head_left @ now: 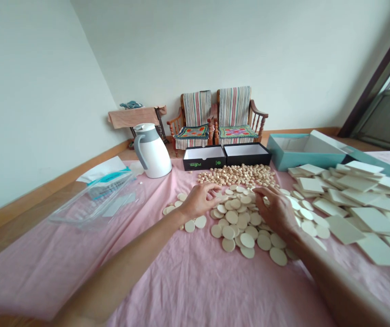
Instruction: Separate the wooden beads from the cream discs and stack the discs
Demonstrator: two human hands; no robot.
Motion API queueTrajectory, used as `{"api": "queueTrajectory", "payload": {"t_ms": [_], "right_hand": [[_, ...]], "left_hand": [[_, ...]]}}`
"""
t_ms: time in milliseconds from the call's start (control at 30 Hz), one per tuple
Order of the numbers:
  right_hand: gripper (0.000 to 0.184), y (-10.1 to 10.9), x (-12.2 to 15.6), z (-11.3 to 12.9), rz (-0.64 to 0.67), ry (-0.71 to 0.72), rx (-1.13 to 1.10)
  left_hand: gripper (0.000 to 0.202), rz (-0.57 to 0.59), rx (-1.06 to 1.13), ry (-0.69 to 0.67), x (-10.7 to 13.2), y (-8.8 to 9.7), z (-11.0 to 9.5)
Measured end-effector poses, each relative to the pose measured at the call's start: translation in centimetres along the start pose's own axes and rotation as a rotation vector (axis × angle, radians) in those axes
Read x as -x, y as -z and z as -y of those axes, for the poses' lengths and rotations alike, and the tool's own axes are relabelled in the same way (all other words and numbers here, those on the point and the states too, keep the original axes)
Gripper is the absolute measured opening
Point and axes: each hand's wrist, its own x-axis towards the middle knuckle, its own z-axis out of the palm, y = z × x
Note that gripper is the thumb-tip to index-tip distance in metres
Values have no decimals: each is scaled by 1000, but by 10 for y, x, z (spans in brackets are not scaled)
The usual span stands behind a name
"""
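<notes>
On the pink cloth, a loose heap of pale round discs [232,217] lies between and below my hands. My left hand [200,200] hovers at the heap's upper left, fingers bent and thumb apart from them, a disc close to the thumb tip. Over the right side of the heap is my right hand [277,211], its fingers curved and spread from the thumb, with discs beneath and beside it. No firm grip shows in either hand. A smaller group of discs [200,221] sits under my left wrist. Small wooden beads [239,175] are spread just beyond both hands.
Pale square tiles [374,219] are piled at right, before a teal box [306,152]. Two black open boxes [204,163] stand behind the beads. A white jug [156,156] and a clear plastic container [96,200] are at left. Two wooden chairs [234,111] stand beyond.
</notes>
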Motion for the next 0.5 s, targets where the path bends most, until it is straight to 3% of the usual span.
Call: {"api": "queueTrajectory", "payload": {"t_ms": [100,267,500], "right_hand": [[20,1,-1,1,1,3,-11],[19,-2,0,0,32,-9,-14],[20,-3,1,1,58,-9,-23]], "left_hand": [[23,12,7,-2,-1,5,-3],[22,245,-183,21,22,25,10],[31,314,-400,-33,33,26,24]]}}
